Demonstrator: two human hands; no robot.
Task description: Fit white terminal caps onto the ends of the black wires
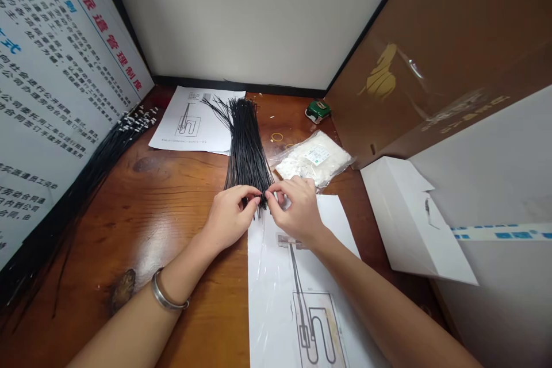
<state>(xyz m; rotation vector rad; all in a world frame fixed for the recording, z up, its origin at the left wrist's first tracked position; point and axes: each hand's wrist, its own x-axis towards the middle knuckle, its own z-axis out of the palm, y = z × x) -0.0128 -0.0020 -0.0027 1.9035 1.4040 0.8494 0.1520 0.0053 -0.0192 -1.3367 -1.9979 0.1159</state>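
Note:
A thick bundle of thin black wires (245,146) lies on the wooden table, its near end running down to my fingers. My left hand (230,213) is closed, thumb and index finger pinched at the tips of the wires. Close beside it, my right hand (297,207) is pinched in the same way, the fingertips of both hands almost touching. The wire ends between them are small and partly covered by my fingers. Under my right hand lies a printed sheet (276,299) with a line drawing of a cable, reaching towards me.
Behind my right hand is a clear bag of small white parts (317,155). A green tape measure (318,111) and a yellow rubber band (276,137) lie farther back. Another drawing sheet (172,121) is behind the bundle. More black wires with white ends (133,123) line the left; a white box (401,218) stands right.

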